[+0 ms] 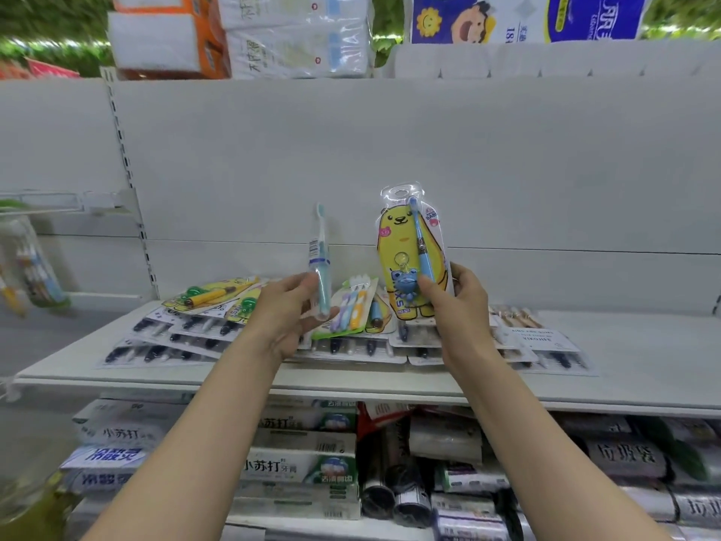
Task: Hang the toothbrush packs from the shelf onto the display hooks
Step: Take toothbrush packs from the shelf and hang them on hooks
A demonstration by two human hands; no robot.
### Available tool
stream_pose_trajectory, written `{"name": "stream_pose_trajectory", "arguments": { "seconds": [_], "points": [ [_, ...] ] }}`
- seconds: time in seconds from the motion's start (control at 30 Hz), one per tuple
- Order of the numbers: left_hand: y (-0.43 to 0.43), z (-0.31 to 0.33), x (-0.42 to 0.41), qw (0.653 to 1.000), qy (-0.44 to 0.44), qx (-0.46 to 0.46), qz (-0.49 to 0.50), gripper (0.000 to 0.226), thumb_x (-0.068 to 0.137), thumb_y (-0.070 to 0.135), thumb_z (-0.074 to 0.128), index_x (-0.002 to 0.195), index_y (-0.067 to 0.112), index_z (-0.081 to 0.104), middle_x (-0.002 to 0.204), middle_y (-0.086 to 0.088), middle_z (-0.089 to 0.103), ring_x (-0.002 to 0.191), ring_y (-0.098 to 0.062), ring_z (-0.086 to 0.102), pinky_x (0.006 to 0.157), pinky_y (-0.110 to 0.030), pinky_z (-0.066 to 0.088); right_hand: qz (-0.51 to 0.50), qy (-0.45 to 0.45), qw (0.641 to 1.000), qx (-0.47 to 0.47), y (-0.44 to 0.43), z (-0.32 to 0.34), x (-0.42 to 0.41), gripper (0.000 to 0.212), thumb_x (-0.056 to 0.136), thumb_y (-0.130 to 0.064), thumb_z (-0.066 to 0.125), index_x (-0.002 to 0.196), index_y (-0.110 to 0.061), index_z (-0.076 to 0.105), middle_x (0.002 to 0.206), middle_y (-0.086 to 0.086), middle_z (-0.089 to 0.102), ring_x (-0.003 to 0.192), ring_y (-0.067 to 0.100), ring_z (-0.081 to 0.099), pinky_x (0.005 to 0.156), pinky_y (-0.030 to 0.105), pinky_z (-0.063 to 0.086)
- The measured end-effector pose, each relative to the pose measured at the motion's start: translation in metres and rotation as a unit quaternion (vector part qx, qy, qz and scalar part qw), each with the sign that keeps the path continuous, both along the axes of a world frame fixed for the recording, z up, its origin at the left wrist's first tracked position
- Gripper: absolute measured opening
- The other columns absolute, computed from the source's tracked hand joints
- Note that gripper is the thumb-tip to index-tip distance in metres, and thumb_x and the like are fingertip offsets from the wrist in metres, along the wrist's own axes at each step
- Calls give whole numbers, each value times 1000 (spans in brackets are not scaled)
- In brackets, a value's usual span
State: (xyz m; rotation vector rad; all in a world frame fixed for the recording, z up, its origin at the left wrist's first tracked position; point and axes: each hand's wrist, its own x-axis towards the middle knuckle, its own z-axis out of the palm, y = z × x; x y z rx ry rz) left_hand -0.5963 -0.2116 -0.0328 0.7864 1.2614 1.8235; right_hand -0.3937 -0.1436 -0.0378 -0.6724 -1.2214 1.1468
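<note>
My left hand grips a slim clear teal-toothbrush pack, edge-on I think. My right hand holds a yellow bear-shaped toothbrush pack upright, both above the white shelf.

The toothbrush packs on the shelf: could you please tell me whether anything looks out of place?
Yes: the packs lie in a loose, overlapping heap on the shelf, several askew rather than hung. The back panel behind them shows no hooks.
</note>
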Motion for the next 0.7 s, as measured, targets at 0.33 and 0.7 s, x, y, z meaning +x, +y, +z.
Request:
{"name": "stream_pose_trajectory", "arguments": {
  "seconds": [0.33,0.7],
  "points": [
    [-55,-21,-1,996,-69,56,-12,30,94,6,60,124,4,56,105,-15,74,100,-27,70,81,-47,60,71,41,997,-3,-29,-8,-15,36,91,-11,69,125,-14,56,115,1,70,102,17,71,84,36,59],
    [-166,-26,-92,996,-7,50,68,46,84,7,73,127,9,56,105,-10,71,83,-20,66,74,-40,54,114,24,993,30,-126,-4,-117,34,95,-16,66,127,-16,53,120,2,68,106,14,69,83,24,57]
  ]
}}
